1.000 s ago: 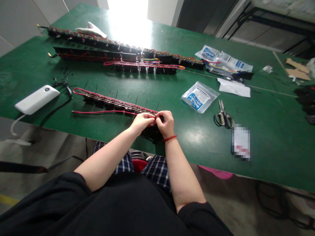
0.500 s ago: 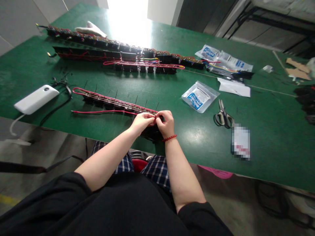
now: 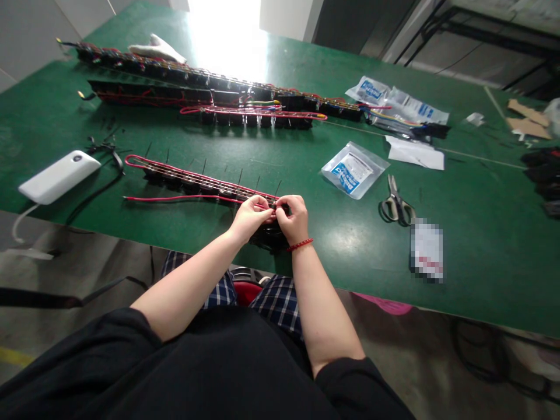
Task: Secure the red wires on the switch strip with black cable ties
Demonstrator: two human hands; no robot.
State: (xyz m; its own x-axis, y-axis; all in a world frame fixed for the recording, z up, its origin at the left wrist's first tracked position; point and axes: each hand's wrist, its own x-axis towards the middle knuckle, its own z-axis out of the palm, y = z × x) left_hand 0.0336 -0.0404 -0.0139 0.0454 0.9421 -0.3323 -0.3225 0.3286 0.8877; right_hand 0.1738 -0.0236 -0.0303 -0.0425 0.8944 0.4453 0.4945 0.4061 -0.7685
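A long black strip-shaped assembly (image 3: 184,182) lies on the green table before me, with metal strips and a looped red wire (image 3: 161,164) along its top. Several thin black ties (image 3: 203,166) stick up from it. A loose end of red wire (image 3: 170,199) runs along its near side to my fingers. My left hand (image 3: 250,220) is closed in a pinch on red wire near the right end of the assembly. Fingertip to fingertip with it, my right hand (image 3: 293,219) pinches at the same spot; what it grips is hidden. Black material (image 3: 269,236) shows below both hands.
Longer wired black assemblies (image 3: 175,73) lie across the back. To the right are a clear plastic bag (image 3: 355,169), scissors (image 3: 396,204) and a blurred-out packet (image 3: 426,251). A white device (image 3: 59,177) with a cable lies left, near black ties (image 3: 107,146).
The view has shifted slightly, so the table things appear a little further left. Both hands keep their pinch at the same end of the assembly, with only small finger movement.
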